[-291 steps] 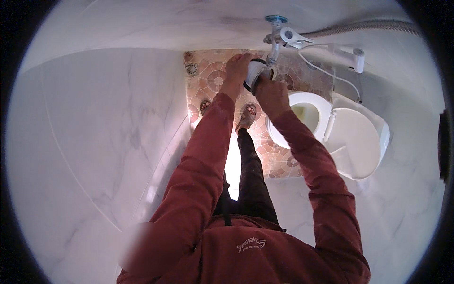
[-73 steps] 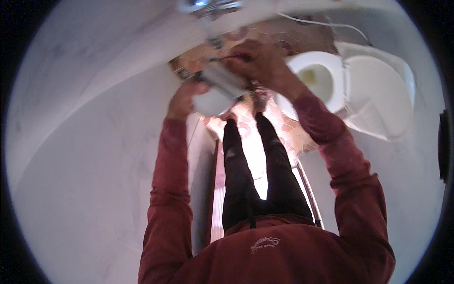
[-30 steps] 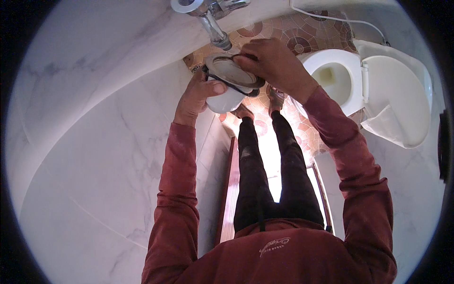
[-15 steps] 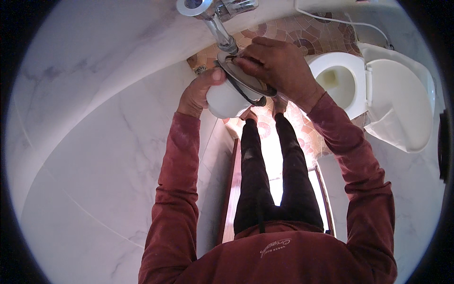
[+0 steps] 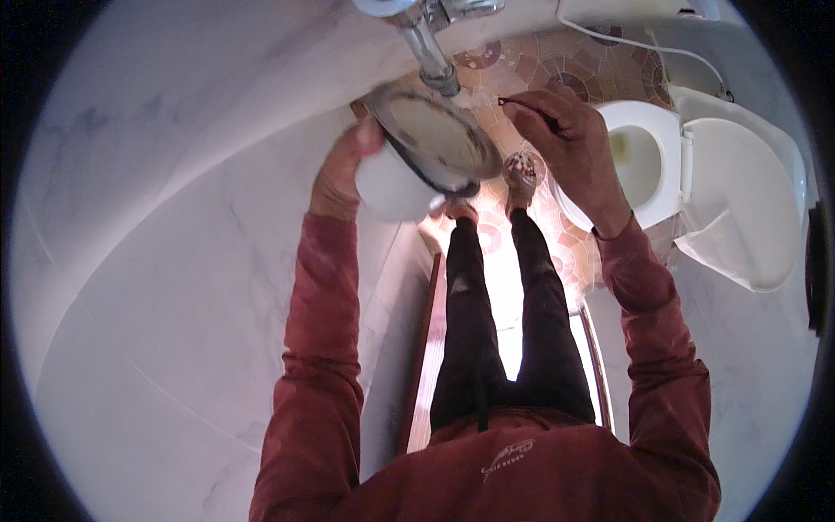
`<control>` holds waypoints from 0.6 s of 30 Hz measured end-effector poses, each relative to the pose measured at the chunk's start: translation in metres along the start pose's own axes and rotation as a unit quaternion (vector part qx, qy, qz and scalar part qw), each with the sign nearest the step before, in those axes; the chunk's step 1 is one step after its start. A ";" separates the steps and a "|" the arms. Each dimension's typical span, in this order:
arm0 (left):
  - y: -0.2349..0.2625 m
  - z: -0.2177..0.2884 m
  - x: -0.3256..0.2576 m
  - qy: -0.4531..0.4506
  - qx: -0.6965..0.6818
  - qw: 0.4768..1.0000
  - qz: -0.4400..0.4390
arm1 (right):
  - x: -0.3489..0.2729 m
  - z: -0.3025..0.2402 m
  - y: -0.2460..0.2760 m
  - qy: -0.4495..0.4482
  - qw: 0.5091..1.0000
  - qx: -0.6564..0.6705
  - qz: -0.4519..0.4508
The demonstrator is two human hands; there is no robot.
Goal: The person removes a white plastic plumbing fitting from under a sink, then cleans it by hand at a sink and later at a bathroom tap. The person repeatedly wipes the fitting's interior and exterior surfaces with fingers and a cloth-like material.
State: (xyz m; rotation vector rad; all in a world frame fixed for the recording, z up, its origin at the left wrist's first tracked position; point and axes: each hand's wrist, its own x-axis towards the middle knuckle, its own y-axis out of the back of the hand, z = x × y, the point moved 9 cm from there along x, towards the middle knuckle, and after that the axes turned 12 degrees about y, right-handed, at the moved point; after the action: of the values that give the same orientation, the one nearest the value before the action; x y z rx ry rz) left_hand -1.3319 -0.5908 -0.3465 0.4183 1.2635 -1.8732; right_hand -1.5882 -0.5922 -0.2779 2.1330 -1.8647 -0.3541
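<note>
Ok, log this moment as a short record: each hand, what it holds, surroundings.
Left hand: holding a white round vessel, blurred, with a dark-edged rim
Right hand: apart from the vessel, fingers curled; whether it holds anything is unclear
Tap: metal, its end near the vessel's rim in view
Toilet: at right, lid open
Floor: patterned tiles

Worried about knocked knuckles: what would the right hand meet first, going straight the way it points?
Probably the tap: the right hand points left and up, toward the tap's lower end. The white container is just below that line, and depth is unclear here.
</note>
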 end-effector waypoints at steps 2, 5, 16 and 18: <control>-0.013 -0.005 0.005 0.045 0.012 0.999 -0.017 | 0.015 -0.010 0.001 0.055 0.998 0.020 -0.013; -0.049 -0.015 0.014 0.065 0.032 0.997 -0.011 | 0.027 0.000 -0.026 0.005 0.988 0.148 -0.035; -0.089 0.018 0.022 -0.201 0.415 0.875 0.148 | 0.031 0.014 -0.024 0.007 0.993 -0.104 -0.049; -0.091 0.024 0.018 -0.220 0.455 0.834 0.219 | 0.028 0.009 -0.028 -0.015 0.996 -0.064 -0.058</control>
State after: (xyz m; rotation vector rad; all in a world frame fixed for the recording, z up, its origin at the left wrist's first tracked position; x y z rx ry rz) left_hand -1.4095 -0.6050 -0.2929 0.6441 -0.1111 -1.8930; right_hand -1.5621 -0.6166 -0.2964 2.1650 -1.6883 -0.5194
